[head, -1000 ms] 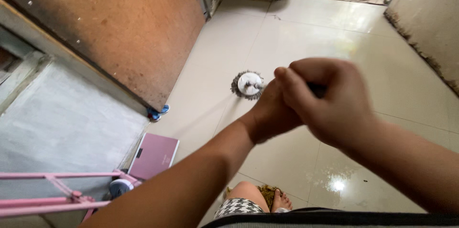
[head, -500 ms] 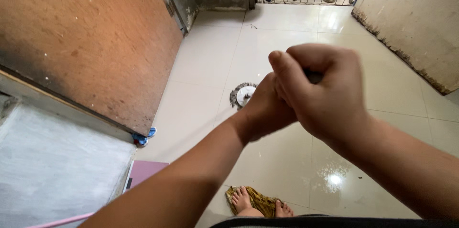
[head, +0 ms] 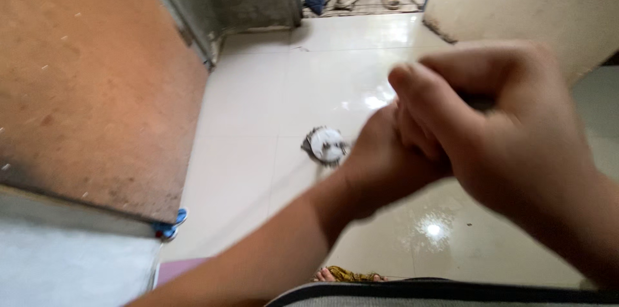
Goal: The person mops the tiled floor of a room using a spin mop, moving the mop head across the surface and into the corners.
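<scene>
Glossy cream floor tiles [head: 258,172] lie below; right hand [head: 496,126] wraps closed around left hand [head: 380,172], contents hidden. Wet sheen risks a slip.

Daylight is coming in from twelve o'clock, glaring off the floor tiles [head: 361,88]. A bright spot is shining at five o'clock. Both hands [head: 477,133] are smearing, probably from motion blur.

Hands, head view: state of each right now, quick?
Left hand: closed, tucked under the right; what it holds cannot be told.
Right hand: curled shut over the left; a dark bit shows, unidentifiable.
</scene>
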